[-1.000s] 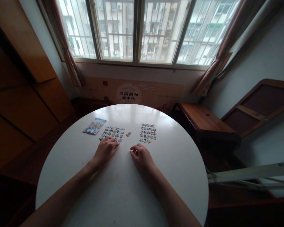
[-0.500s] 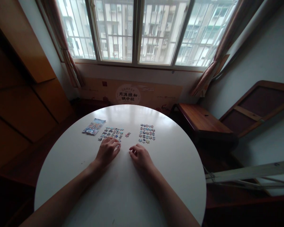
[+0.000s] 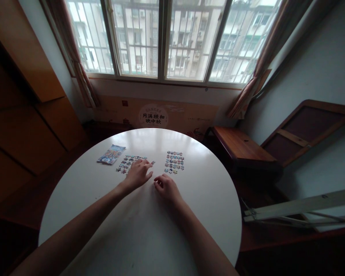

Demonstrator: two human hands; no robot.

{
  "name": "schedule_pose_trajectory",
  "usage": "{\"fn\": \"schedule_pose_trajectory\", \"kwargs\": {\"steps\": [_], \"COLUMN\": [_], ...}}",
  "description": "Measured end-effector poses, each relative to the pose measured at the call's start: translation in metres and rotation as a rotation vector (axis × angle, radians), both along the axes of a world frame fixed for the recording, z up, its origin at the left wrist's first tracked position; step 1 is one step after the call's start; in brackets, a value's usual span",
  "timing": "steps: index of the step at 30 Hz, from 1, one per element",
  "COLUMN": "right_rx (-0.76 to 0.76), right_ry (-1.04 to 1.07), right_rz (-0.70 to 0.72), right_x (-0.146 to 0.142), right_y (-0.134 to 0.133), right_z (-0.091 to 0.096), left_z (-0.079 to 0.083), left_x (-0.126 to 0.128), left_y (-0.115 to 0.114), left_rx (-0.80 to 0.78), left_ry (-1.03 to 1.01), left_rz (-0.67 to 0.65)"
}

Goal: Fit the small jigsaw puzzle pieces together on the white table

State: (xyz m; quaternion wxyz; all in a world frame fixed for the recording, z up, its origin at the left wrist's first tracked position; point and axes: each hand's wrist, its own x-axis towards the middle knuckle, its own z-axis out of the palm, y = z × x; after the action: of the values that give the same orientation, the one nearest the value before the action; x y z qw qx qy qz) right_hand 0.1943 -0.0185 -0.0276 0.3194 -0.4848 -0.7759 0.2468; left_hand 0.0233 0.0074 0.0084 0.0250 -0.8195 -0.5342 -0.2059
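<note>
While the left hand hangs, fingers apart, over puzzle pieces on the worktop, seemingly mid-reach, a fine pinch looks needed; right hand curled nearby, grip impossible to tell!

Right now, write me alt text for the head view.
A person's left hand, thumb spread, is over a group of puzzle pieces on a round white table; the right hand, fingers curled, is just short of a second group. A picture sheet lies left of the first; beyond the table are barred windows.
</note>
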Motion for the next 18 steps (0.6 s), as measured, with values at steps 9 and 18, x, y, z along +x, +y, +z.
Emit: {"fn": "schedule_pose_trajectory", "kwargs": {"steps": [9,18], "right_rx": [0.005,0.066], "right_ry": [0.056,0.087], "right_rz": [-0.018,-0.097], "right_x": [0.000,0.001], "right_y": [0.004,0.005], "right_z": [-0.004,-0.004], "left_z": [-0.019,-0.016], "left_x": [0.008,0.003], "left_y": [0.023,-0.037], "left_rx": [0.000,-0.071], "left_ry": [0.116,0.001], "left_rz": [0.008,-0.201]}}
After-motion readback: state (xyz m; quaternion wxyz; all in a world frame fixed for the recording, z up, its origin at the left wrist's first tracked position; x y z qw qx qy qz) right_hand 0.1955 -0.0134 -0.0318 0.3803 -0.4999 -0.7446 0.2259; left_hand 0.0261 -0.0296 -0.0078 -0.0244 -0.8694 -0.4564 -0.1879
